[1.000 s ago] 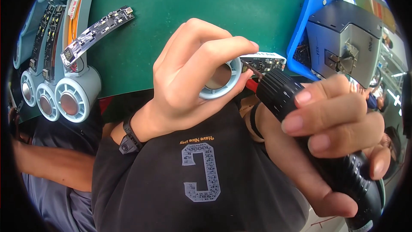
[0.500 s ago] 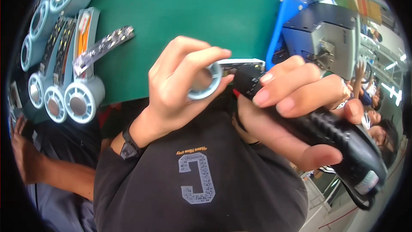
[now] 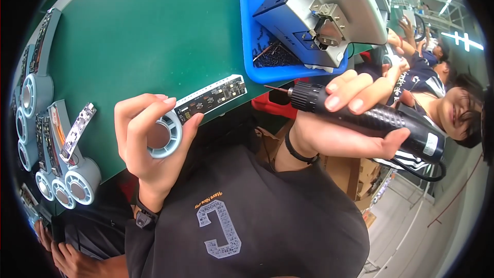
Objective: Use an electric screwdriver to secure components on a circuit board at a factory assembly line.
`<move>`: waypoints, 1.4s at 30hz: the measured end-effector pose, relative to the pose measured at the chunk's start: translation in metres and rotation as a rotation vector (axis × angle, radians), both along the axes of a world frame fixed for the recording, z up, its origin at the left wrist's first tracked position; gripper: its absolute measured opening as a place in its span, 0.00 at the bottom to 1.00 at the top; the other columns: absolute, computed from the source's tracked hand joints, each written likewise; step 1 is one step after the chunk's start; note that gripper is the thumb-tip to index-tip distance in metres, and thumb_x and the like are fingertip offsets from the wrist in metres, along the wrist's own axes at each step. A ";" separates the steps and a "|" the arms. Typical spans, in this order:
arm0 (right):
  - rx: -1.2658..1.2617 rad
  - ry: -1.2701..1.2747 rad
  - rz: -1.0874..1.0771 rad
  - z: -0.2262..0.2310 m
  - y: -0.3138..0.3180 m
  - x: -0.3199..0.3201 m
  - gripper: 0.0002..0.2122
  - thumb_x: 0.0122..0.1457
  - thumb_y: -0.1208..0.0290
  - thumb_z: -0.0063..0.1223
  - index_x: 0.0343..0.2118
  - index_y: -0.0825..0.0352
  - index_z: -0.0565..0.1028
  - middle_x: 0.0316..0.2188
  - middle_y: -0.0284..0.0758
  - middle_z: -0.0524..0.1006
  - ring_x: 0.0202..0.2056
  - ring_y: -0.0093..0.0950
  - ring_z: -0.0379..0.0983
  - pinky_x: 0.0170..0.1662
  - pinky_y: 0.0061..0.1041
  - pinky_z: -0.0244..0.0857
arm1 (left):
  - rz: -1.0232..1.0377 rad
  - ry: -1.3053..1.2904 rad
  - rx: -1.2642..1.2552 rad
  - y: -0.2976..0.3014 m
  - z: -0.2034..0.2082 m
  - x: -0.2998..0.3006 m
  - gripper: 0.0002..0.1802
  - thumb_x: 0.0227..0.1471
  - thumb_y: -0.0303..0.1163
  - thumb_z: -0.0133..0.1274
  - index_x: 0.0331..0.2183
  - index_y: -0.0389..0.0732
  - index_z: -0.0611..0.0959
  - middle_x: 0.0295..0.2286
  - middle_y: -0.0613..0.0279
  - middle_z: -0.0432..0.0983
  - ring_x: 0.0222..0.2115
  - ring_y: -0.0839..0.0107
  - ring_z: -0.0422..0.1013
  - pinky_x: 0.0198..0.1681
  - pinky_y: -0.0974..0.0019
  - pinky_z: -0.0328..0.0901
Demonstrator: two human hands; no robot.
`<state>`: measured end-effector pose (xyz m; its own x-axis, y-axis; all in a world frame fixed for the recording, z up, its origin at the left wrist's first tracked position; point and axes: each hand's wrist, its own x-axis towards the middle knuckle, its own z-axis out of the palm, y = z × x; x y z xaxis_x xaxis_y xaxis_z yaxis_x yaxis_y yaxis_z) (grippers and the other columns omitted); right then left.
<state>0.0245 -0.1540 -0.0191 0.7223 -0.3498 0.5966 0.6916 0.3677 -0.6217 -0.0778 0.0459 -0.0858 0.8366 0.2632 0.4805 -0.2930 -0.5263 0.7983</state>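
My left hand (image 3: 141, 152) is closed around the round end of a light-blue housing (image 3: 177, 143), fingers on top and thumb beneath. A dark circuit board (image 3: 213, 99) lies in the housing's straight white-edged arm, which points right. My right hand (image 3: 334, 136) grips a black electric screwdriver (image 3: 378, 118) lengthwise. Its thin bit (image 3: 278, 89) points left toward the board's far end, with a gap between them. A cord loops from the screwdriver's back end.
A grey machine (image 3: 293, 23) with a metal front mechanism stands in a blue tray (image 3: 248, 46) holding small dark screws. Similar housings (image 3: 85, 180) line the green table's (image 3: 139, 36) left side, with a loose circuit board (image 3: 80, 129). Another person (image 3: 418, 85) is at right; someone's hand (image 3: 74, 261) is lower left.
The view has shifted, bringing the tray and machine further into it. My left hand and the housing are now apart from the screwdriver, whose bit shows clear of the board.
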 end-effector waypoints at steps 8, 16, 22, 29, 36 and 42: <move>-0.185 0.106 0.060 -0.036 0.003 -0.010 0.29 0.69 0.47 0.49 0.60 0.66 0.60 0.21 0.39 0.72 0.15 0.31 0.68 0.21 0.29 0.69 | 0.022 0.054 0.040 0.008 -0.003 -0.011 0.31 0.36 0.18 0.77 0.45 0.38 0.82 0.40 0.52 0.76 0.40 0.58 0.75 0.42 0.59 0.71; -0.390 0.090 0.263 -0.035 -0.011 -0.010 0.28 0.65 0.59 0.62 0.59 0.67 0.61 0.24 0.41 0.75 0.22 0.31 0.73 0.28 0.31 0.73 | 0.018 0.085 0.081 0.002 -0.001 -0.012 0.30 0.39 0.17 0.75 0.46 0.39 0.81 0.40 0.54 0.75 0.41 0.57 0.75 0.46 0.58 0.71; -0.499 0.047 0.329 -0.032 -0.020 -0.003 0.28 0.62 0.67 0.65 0.58 0.67 0.61 0.26 0.41 0.75 0.25 0.30 0.74 0.32 0.30 0.73 | 0.021 0.100 0.070 -0.005 -0.003 -0.008 0.30 0.40 0.16 0.74 0.46 0.39 0.81 0.40 0.55 0.75 0.41 0.58 0.75 0.46 0.58 0.71; -0.419 0.029 0.269 -0.037 -0.013 -0.010 0.26 0.63 0.66 0.63 0.58 0.66 0.61 0.26 0.42 0.75 0.26 0.31 0.74 0.32 0.30 0.73 | 0.019 0.081 0.068 -0.002 -0.007 -0.006 0.28 0.40 0.16 0.74 0.45 0.38 0.81 0.39 0.55 0.74 0.41 0.58 0.75 0.47 0.58 0.70; -0.203 -0.245 -0.041 0.016 -0.007 -0.006 0.26 0.69 0.44 0.45 0.55 0.64 0.65 0.18 0.35 0.70 0.12 0.29 0.66 0.19 0.30 0.67 | 0.037 0.043 0.028 -0.002 -0.006 -0.011 0.28 0.38 0.17 0.75 0.43 0.38 0.83 0.39 0.53 0.75 0.40 0.58 0.75 0.44 0.58 0.71; -0.282 -0.241 -0.235 0.037 -0.020 0.032 0.25 0.67 0.42 0.36 0.49 0.63 0.67 0.17 0.32 0.67 0.12 0.27 0.65 0.17 0.27 0.62 | 0.031 0.021 0.021 0.001 -0.016 -0.014 0.29 0.35 0.18 0.77 0.42 0.39 0.83 0.39 0.53 0.76 0.39 0.59 0.75 0.41 0.59 0.71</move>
<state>0.0562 -0.1741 0.0174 0.4711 -0.2872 0.8340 0.8738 0.0225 -0.4858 -0.0917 0.0473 -0.1022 0.8379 0.2792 0.4689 -0.2595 -0.5520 0.7925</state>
